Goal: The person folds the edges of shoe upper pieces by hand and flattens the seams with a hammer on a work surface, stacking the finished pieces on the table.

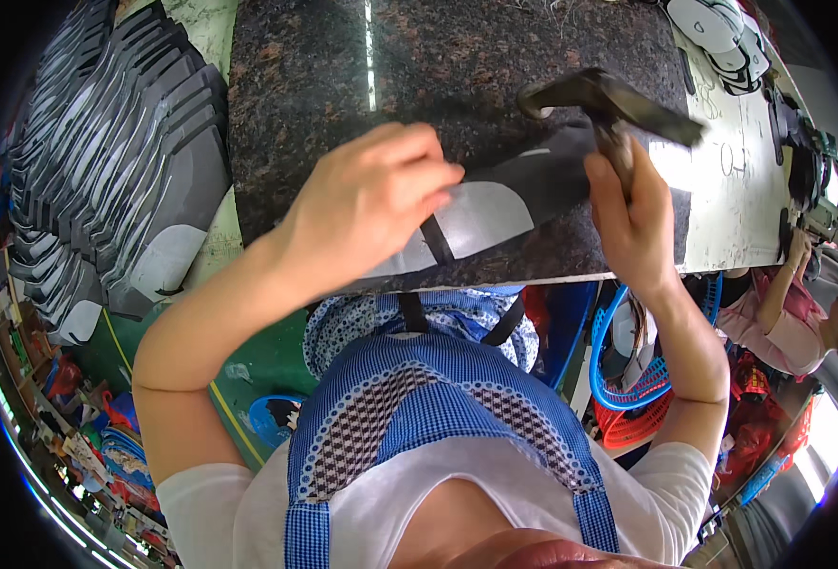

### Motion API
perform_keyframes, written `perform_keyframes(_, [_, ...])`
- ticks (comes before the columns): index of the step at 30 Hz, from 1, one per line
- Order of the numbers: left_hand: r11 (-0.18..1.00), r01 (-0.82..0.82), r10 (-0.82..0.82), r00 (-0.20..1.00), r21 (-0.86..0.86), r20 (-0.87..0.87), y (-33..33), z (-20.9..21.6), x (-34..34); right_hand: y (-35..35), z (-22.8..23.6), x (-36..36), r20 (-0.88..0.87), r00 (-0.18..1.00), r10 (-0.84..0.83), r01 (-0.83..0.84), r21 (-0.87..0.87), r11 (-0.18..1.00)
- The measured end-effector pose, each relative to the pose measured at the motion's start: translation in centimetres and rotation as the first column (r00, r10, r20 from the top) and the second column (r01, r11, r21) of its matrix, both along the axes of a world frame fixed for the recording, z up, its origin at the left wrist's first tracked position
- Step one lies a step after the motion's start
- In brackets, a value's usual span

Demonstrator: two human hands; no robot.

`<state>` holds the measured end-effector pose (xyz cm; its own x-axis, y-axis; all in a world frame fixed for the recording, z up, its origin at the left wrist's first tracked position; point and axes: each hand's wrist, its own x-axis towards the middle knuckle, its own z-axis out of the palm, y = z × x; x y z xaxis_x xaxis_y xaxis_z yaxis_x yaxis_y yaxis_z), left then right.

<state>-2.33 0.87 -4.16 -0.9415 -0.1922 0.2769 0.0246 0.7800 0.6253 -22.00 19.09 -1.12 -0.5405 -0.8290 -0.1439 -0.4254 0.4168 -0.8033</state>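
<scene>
My right hand [633, 211] grips a hammer [618, 100] by its handle, with the dark metal head raised above the stone slab. Under it, near the slab's front edge, lies a flat shoe upper piece [487, 220], dark grey with a light grey rounded panel and a black strip. My left hand [371, 204] is over the left end of this piece, fingers curled together. Whether something small is pinched between those fingertips is hidden.
The dark speckled slab [447, 57] rests on a pale table [736, 199]. Overlapping rows of grey upper pieces [167, 180] fill the left side. White cut pieces [718, 33] lie far right. Below are a blue-rimmed basket [601, 356] and a blue tub [269, 417]. Another person [787, 318] sits at right.
</scene>
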Motion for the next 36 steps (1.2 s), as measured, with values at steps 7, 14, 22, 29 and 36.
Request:
perform_keyframes(7, [0.93,-0.032,-0.001,0.996,-0.366,-0.089,1.0,-0.4,1.0,-1.4,0.9,1.1,-0.064,0.994,0.092,-0.093,-0.004,0.996])
perform_keyframes(14, [0.991,0.13,-0.128,0.983,-0.012,0.13,-2.9,0.5,2.7,-1.0,-0.1,2.9,-0.125,0.91,0.394,-0.396,0.008,0.918])
perform_keyframes(22, [0.98,0.151,-0.153,0.988,-0.13,-0.006,-1.9,-0.9,3.3,-1.2,0.5,2.6,-0.142,0.9,0.413,-0.414,0.026,0.91])
perform_keyframes(29, [0.967,-0.132,0.14,0.99,-0.218,0.02,0.2,-1.1,0.4,-0.6,-0.5,2.7,-0.395,0.884,0.252,-0.339,-0.168,0.926])
perform_keyframes(36, [0.983,-0.073,0.049,0.989,-0.166,-0.141,-0.2,-1.8,2.7,-2.4,2.1,1.6,-0.128,0.958,0.255,-0.261,-0.028,0.965])
